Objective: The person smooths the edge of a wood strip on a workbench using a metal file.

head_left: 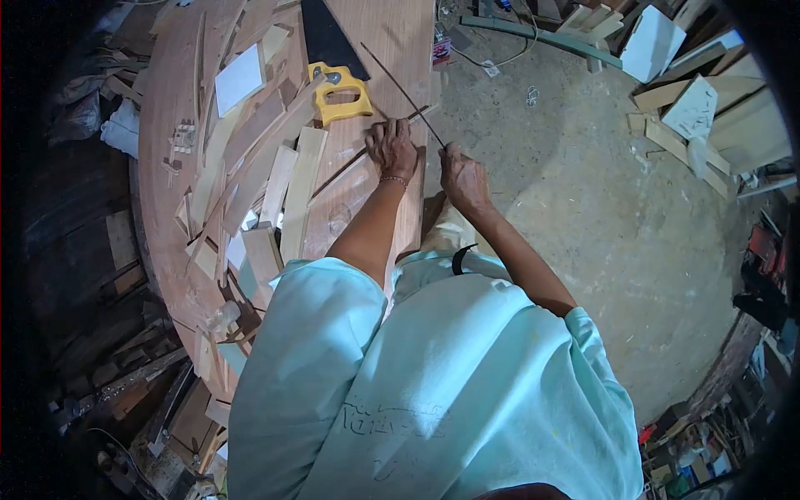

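My right hand (467, 181), just off the bench's right edge, is closed around one end of a long, thin dark rod (402, 90). Its far end points up and left over the bench; its exact kind I cannot tell. My left hand (392, 152) rests near the bench edge with fingers curled over a narrow dark strip (337, 177). That strip lies slanted on the wood and sticks out on both sides of the hand. Beyond my left hand lies a handsaw (340, 92) with a yellow handle and black blade.
Wood offcuts (303, 187) lie over the left part of the wooden bench (406, 29), with a white piece (239, 81) among them. Boards (696, 117) lean at the right beyond the concrete floor (575, 217). A green strip (542, 37) lies on the floor.
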`<action>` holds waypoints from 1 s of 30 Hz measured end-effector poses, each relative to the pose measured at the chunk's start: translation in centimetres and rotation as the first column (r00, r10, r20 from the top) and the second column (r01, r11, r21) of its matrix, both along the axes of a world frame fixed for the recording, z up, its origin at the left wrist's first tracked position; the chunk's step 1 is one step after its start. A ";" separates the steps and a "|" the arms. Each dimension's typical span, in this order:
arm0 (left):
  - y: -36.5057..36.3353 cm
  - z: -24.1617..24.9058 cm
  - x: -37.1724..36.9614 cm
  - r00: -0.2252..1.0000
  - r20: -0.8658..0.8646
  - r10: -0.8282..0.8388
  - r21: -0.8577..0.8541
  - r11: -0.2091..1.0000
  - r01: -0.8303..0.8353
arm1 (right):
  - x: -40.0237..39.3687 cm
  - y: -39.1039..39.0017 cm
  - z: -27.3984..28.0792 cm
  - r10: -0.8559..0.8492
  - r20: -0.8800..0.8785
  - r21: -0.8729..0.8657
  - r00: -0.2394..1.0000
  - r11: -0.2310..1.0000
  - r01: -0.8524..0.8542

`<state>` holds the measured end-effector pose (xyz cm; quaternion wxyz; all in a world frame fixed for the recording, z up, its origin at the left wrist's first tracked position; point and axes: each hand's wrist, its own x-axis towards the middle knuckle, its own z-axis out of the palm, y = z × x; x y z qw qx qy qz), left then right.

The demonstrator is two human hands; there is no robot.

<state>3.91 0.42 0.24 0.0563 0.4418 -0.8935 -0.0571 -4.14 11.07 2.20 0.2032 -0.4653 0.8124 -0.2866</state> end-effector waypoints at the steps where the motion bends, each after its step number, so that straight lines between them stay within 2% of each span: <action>1: -0.2 -0.6 0.2 1.000 -0.001 0.003 0.000 1.000 -0.003 | 0.0 -0.3 -0.4 0.001 -0.013 -0.021 1.000 1.000 -0.001; 3: -0.5 -1.9 0.3 0.994 -0.104 -0.024 -0.123 0.992 0.012 | -0.2 -0.9 -0.5 -0.001 -0.010 -0.002 1.000 1.000 0.001; 10: -0.5 -2.3 0.4 0.999 -0.035 0.010 -0.097 0.995 -0.013 | -0.2 -2.4 -1.9 -0.010 0.041 0.003 0.999 1.000 0.010; 14: -0.4 -2.2 0.4 0.998 -0.066 -0.021 -0.120 0.993 0.013 | 0.2 -2.7 -1.7 0.018 0.014 -0.005 1.000 1.000 -0.018; 17: -0.4 -2.2 0.4 0.998 -0.067 -0.014 -0.112 0.994 0.007 | 0.2 -2.7 -1.3 0.043 0.035 0.066 0.998 0.997 -0.046; 19: -0.4 -1.9 0.3 0.998 -0.059 -0.014 -0.109 0.994 0.008 | 0.3 -2.8 -1.8 0.018 0.018 -0.037 1.000 0.999 -0.017; 21: -0.3 -1.5 0.3 0.995 -0.096 -0.041 -0.216 0.976 0.019 | 0.3 -2.9 -2.0 0.029 0.012 -0.020 1.000 0.999 -0.029; 24: -0.1 -0.9 0.1 0.996 -0.087 -0.029 -0.153 0.988 0.016 | 0.3 -2.9 -1.6 0.045 -0.016 0.020 0.999 0.999 -0.045; 28: -0.3 -1.6 0.3 0.990 -0.134 -0.054 -0.176 0.984 0.030 | 0.4 -2.8 -1.4 0.049 -0.039 0.034 0.998 0.998 -0.047; 30: -0.3 -1.6 0.3 0.995 -0.094 -0.037 -0.164 0.986 0.021 | 0.3 -2.8 -1.4 0.046 -0.006 0.042 0.999 0.998 -0.046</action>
